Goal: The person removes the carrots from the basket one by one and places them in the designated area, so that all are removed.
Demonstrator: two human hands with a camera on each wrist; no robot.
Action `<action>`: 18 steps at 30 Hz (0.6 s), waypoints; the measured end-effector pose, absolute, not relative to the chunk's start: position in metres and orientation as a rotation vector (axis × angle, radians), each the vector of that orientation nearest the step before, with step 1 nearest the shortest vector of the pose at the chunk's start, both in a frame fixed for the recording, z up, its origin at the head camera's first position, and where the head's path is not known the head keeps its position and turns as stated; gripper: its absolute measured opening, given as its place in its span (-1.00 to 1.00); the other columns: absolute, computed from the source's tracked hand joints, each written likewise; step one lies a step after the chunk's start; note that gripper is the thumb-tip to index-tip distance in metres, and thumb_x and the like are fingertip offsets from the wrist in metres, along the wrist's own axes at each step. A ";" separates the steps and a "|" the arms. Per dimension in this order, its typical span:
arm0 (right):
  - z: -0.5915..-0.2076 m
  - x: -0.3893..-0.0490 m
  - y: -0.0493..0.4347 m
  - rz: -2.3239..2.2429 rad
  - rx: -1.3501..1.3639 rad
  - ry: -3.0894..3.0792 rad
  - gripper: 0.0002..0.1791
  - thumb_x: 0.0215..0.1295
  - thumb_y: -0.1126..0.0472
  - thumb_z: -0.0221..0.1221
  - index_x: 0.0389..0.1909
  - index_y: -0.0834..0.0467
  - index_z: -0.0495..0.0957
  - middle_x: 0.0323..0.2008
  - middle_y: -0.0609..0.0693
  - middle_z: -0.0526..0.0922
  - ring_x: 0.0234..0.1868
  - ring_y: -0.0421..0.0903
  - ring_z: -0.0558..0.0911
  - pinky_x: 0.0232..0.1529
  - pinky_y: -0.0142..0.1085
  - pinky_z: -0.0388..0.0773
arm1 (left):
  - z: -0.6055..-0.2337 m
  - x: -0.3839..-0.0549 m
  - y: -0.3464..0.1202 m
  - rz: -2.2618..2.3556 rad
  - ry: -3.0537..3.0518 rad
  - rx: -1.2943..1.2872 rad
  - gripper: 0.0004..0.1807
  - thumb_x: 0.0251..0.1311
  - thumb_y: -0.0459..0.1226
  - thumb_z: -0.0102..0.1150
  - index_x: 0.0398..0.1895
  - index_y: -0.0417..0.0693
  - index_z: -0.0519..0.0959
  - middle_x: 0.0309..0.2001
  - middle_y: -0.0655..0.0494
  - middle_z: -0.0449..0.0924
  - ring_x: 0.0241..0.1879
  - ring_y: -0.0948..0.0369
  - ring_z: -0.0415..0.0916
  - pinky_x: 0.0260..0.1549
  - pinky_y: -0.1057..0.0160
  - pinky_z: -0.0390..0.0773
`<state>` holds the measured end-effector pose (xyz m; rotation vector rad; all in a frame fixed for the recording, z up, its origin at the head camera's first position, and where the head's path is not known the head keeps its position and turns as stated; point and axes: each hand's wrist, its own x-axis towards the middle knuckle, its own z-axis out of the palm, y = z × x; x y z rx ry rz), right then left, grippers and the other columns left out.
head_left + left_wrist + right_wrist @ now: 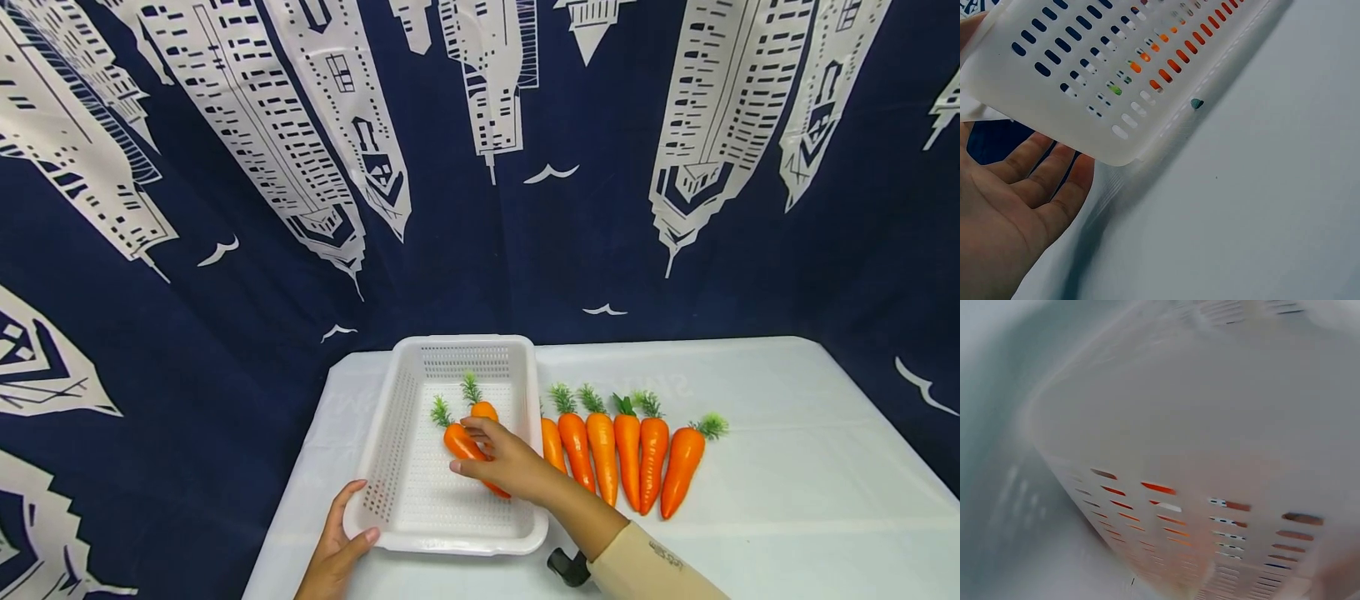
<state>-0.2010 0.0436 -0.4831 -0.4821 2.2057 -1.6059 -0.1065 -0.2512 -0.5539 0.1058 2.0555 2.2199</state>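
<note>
Head view | right hand (pixel 504 457) on basket (pixel 390 467) carrot (pixel 459 441), grip unclear

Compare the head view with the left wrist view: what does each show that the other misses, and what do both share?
Only the head view shows the right hand on a carrot inside the basket, plus a row of carrots on the table. Only the left wrist view shows the left palm and a small green speck. Both show the white basket and the left hand.
</note>
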 end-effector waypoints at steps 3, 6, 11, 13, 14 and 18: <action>-0.482 -0.203 0.039 -1.577 -0.460 2.222 -0.12 0.22 -0.17 0.37 0.49 0.03 0.25 0.44 0.14 0.37 0.45 0.23 0.37 0.39 0.17 0.33 | -0.553 -0.107 -0.252 2.214 2.067 0.096 -0.21 0.34 -0.46 0.05 0.55 -0.05 -0.06 0.46 -0.11 -0.22 0.21 0.49 0.24 0.11 0.55 0.34; -0.483 -0.206 0.034 -1.538 -0.432 2.248 -0.08 0.18 -0.18 0.39 0.49 0.04 0.25 0.41 0.17 0.40 0.40 0.20 0.42 0.31 0.15 0.42 | -0.553 -0.108 -0.253 2.214 2.072 0.098 -0.21 0.34 -0.46 0.06 0.55 -0.05 -0.05 0.46 -0.10 -0.22 0.22 0.49 0.23 0.11 0.55 0.33; -0.486 -0.209 0.028 -1.456 -0.378 2.279 -0.01 0.12 -0.22 0.40 0.50 0.06 0.22 0.36 0.19 0.39 0.27 0.11 0.50 0.22 0.08 0.49 | -0.555 -0.109 -0.253 2.219 2.077 0.111 -0.21 0.33 -0.48 0.05 0.54 -0.07 -0.05 0.45 -0.05 -0.21 0.21 0.48 0.24 0.11 0.54 0.35; -0.487 -0.211 0.026 -1.418 -0.367 2.298 0.01 0.11 -0.23 0.41 0.50 0.07 0.21 0.33 0.18 0.40 0.20 0.08 0.52 0.18 0.05 0.51 | -0.556 -0.109 -0.252 2.222 2.078 0.117 -0.21 0.33 -0.48 0.05 0.54 -0.08 -0.05 0.44 -0.03 -0.21 0.22 0.48 0.22 0.12 0.54 0.35; -0.487 -0.212 0.025 -1.399 -0.361 2.307 0.02 0.10 -0.24 0.41 0.51 0.07 0.20 0.32 0.18 0.41 0.17 0.06 0.52 0.17 0.05 0.51 | -0.557 -0.109 -0.252 2.225 2.076 0.119 -0.21 0.33 -0.48 0.05 0.54 -0.08 -0.05 0.45 -0.03 -0.21 0.23 0.47 0.21 0.12 0.54 0.35; -0.489 -0.216 0.022 -1.348 -0.353 2.317 0.09 0.09 -0.23 0.42 0.54 0.12 0.14 0.27 0.19 0.47 0.09 0.03 0.54 0.11 0.02 0.53 | -0.557 -0.109 -0.253 2.233 2.064 0.116 -0.21 0.32 -0.48 0.05 0.54 -0.08 -0.05 0.44 -0.02 -0.21 0.23 0.45 0.19 0.12 0.54 0.34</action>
